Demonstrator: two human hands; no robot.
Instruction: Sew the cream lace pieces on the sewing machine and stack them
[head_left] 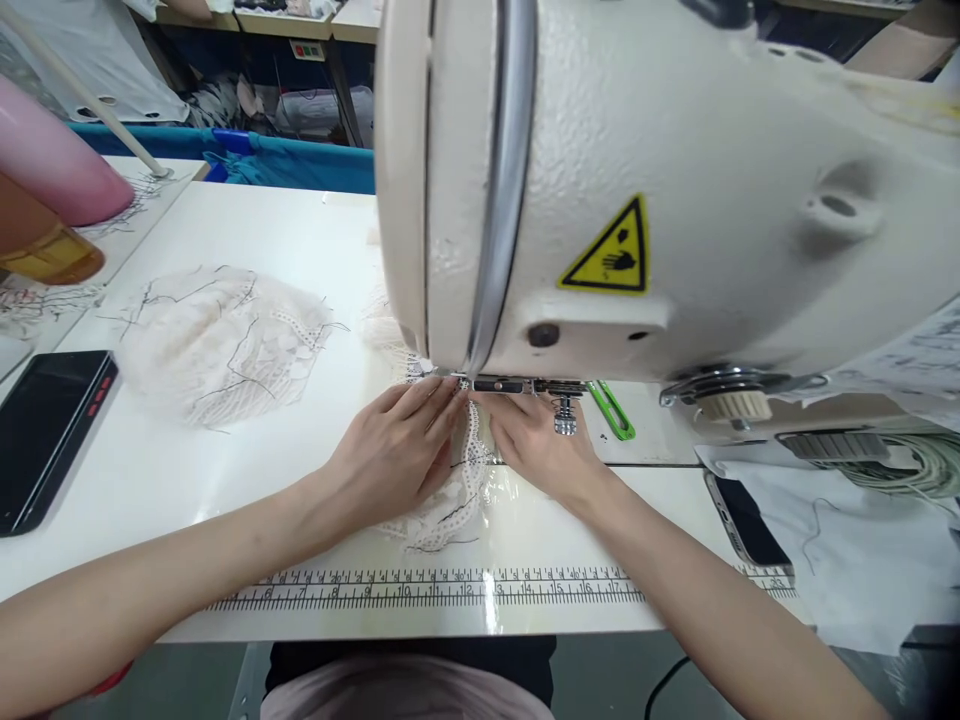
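Observation:
A piece of white lace fabric (459, 505) with a scalloped trim and loose dark threads lies under the needle area of a sewing machine (600, 130). My left hand (394, 445) rests on its left side, fingers pressed together on the lace with their tips close to the presser area. From the right, my right hand (544, 440) bends its fingers onto the lace's edge; the machine's metal parts (517, 386) hide some of its fingertips. Another lace piece (225, 340), crumpled and strewn with threads, sits to the left of my left hand.
A black phone-like device (56, 440) lies at the left, near thread cones (67, 150). Right of my right hand are a green thread snipper (613, 410), a smartphone (748, 520) and white cloth (862, 560). A printed ruler (465, 588) runs along the table's front edge.

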